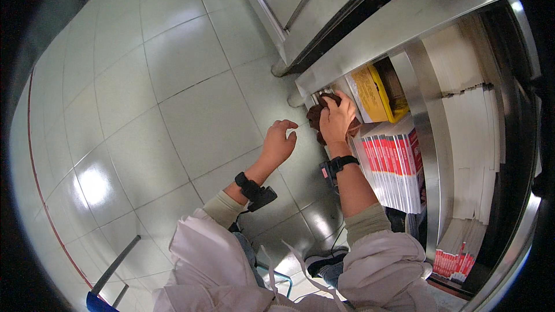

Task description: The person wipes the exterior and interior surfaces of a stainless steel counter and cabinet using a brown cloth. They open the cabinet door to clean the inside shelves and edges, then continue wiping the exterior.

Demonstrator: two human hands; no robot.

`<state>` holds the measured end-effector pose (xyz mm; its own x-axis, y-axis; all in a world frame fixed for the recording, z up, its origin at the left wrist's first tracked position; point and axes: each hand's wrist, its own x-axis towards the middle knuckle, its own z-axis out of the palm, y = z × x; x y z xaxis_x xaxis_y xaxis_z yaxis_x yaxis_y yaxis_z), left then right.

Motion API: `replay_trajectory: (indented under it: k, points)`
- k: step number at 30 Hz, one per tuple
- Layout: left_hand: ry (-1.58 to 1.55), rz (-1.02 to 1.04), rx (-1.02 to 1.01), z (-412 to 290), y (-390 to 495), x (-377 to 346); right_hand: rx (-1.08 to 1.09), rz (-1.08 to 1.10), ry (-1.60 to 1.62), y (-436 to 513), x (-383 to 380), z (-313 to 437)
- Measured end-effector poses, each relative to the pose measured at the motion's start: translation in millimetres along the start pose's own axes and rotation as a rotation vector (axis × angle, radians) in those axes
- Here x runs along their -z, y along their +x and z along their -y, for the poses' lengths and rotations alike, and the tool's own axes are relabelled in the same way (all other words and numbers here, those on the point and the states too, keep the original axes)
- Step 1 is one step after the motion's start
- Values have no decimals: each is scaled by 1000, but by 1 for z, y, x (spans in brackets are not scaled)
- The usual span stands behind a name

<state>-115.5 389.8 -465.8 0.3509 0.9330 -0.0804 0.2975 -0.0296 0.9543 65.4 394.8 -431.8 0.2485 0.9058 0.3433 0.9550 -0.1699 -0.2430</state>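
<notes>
My right hand (338,117) grips a crumpled dark brown cloth (315,118) at the lower shelf of a metal rack. The cloth bunches out to the left of the fingers, and part of it shows below the palm. My left hand (281,142) is held over the floor, left of the cloth, with its fingers slightly curled and nothing in it. A yellow box (376,93) stands just right of my right hand. A row of red and white booklets (392,169) is beside my right forearm. Both wrists carry black strapped devices.
The metal rack (433,138) has an upper shelf with stacked paper (472,138) and more red and white booklets (454,264). A metal cabinet (321,4) stands beyond. Tiled floor (195,117) spreads to the left, with a dark metal bar (116,264) at lower left.
</notes>
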Motion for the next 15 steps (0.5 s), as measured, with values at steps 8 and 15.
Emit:
replay_trajectory:
  k: [8,15]
  points:
    - [10,28,-3,-3,-2,1,105,23,-148,3,1,6]
    - [9,-6,-24,-3,0,1,131,0,-42,-2,2,4]
